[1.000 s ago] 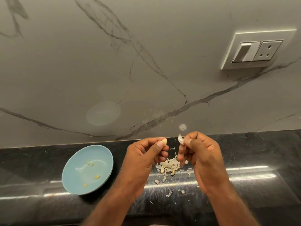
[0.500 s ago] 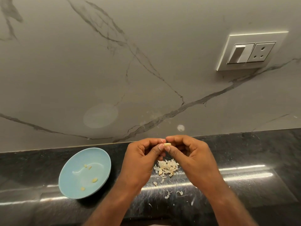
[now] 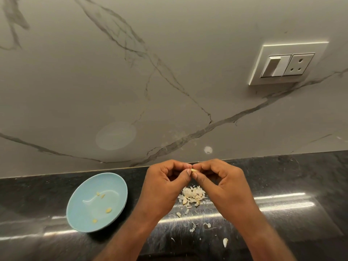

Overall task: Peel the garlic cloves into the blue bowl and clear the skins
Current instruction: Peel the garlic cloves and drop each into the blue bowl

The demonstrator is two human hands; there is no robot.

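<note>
Since a second ago the left hand [image 3: 163, 187] and the right hand [image 3: 224, 185] have come together at the fingertips. On the black polished stone bench [image 3: 291, 176] the round light-blue bowl [image 3: 113, 178] stands at the left, with four small peeled pieces [image 3: 108, 210] inside. A heap of papery white skins [image 3: 193, 194] lies under the hands. Both hands pinch one small pale garlic clove [image 3: 194, 170] above this heap.

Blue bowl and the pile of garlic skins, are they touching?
Apart. The head view shows a strip of dark counter between the blue bowl and the skin pile.
</note>
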